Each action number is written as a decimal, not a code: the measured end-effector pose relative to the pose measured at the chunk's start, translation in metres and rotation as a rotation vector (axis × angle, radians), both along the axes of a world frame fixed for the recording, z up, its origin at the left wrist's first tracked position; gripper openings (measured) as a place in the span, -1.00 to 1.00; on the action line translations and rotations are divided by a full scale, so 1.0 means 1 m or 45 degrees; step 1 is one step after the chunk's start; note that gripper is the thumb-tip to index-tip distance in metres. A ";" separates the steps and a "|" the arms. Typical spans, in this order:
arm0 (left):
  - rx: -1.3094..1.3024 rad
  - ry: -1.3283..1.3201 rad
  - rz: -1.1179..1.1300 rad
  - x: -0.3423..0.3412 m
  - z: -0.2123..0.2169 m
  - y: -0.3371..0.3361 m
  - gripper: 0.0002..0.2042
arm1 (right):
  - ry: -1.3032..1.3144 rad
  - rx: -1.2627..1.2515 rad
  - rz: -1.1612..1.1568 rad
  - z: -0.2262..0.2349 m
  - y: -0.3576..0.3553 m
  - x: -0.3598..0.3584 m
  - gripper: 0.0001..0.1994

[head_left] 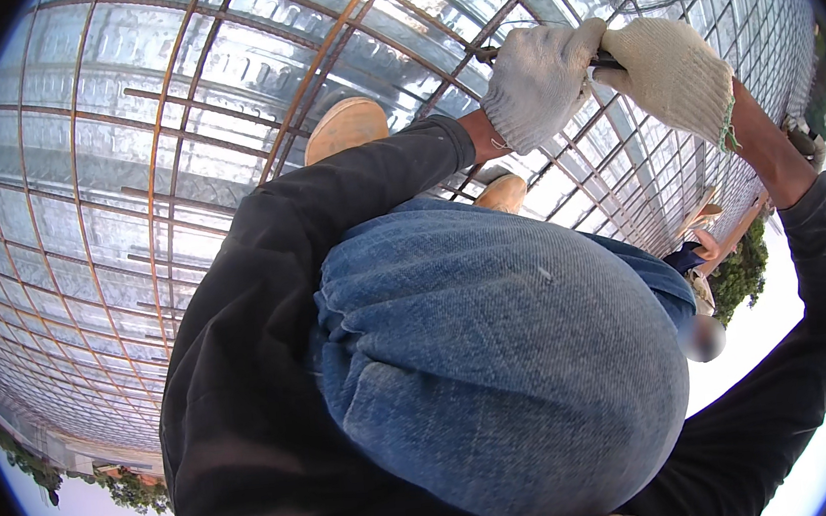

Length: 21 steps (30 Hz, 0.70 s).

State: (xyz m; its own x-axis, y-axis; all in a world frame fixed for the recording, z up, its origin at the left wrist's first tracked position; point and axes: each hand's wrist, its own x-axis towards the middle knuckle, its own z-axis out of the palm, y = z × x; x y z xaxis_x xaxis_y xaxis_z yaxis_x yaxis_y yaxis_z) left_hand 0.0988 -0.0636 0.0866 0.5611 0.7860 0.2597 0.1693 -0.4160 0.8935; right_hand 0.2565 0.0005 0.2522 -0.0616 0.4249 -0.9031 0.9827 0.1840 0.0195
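Rebar grid (220, 107) under both gloved hands, left (540, 82) and right (674, 74), each grip clenched on a dark tool (605, 60).

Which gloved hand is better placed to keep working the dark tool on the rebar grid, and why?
Probably the left hand: it wraps the dark tool directly above the rebar grid. The right hand only meets the tool's far end, arm stretched out.

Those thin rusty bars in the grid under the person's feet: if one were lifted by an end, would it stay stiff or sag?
A bar would probably sag somewhat: it looks long and thin. Likely heavy for its thickness, being rusty steel. The rust and the gloved left hand suggest a rough, unslippery grip.
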 end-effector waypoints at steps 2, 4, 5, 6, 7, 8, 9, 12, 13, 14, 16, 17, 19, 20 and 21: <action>0.002 -0.015 -0.014 0.004 -0.003 0.003 -0.36 | -0.071 -0.118 -0.074 -0.006 0.003 0.003 -0.61; 0.064 -0.008 -0.048 0.011 -0.007 0.005 -0.42 | -0.055 -0.049 -0.034 -0.010 -0.006 0.005 -0.62; 0.076 0.001 -0.087 0.015 -0.009 0.005 -0.45 | -0.061 0.020 -0.017 -0.011 -0.016 0.005 -0.62; 0.109 -0.035 -0.068 0.017 -0.012 0.004 -0.47 | -0.124 0.041 -0.002 -0.012 -0.027 0.006 -0.62; 0.132 -0.062 -0.068 0.020 -0.014 0.004 -0.49 | -0.070 0.072 -0.019 -0.014 -0.035 0.009 -0.61; 0.142 -0.060 -0.091 0.022 -0.016 0.003 -0.50 | -0.022 0.104 -0.063 -0.015 -0.043 0.011 -0.61; 0.243 -0.036 -0.086 0.022 -0.018 0.002 -0.56 | -0.030 0.107 -0.116 -0.014 -0.053 0.013 -0.60; 0.246 0.087 -0.189 0.023 -0.018 -0.001 -0.64 | 0.022 0.258 -0.112 -0.015 -0.069 0.016 -0.61; 0.266 0.037 -0.181 0.023 -0.019 0.000 -0.67 | 0.057 0.305 -0.129 -0.014 -0.072 0.016 -0.62; 0.265 0.019 -0.164 0.022 -0.018 0.000 -0.66 | 0.092 0.354 -0.145 -0.014 -0.074 0.015 -0.62; 0.230 0.052 -0.196 0.022 -0.017 0.003 -0.64 | 0.073 0.402 -0.019 -0.012 -0.074 0.012 -0.63; 0.193 0.011 -0.183 0.021 -0.016 0.004 -0.64 | 0.045 0.378 -0.008 -0.011 -0.073 0.010 -0.63; 0.104 -0.005 -0.239 0.019 -0.015 0.005 -0.64 | 0.033 0.246 -0.110 -0.010 -0.065 0.006 -0.62; 0.119 -0.038 -0.207 0.017 -0.014 0.006 -0.64 | 0.042 0.131 -0.221 -0.012 -0.058 0.005 -0.61; 0.131 -0.069 -0.201 0.016 -0.014 0.007 -0.64 | 0.032 -0.012 -0.328 -0.011 -0.050 0.005 -0.60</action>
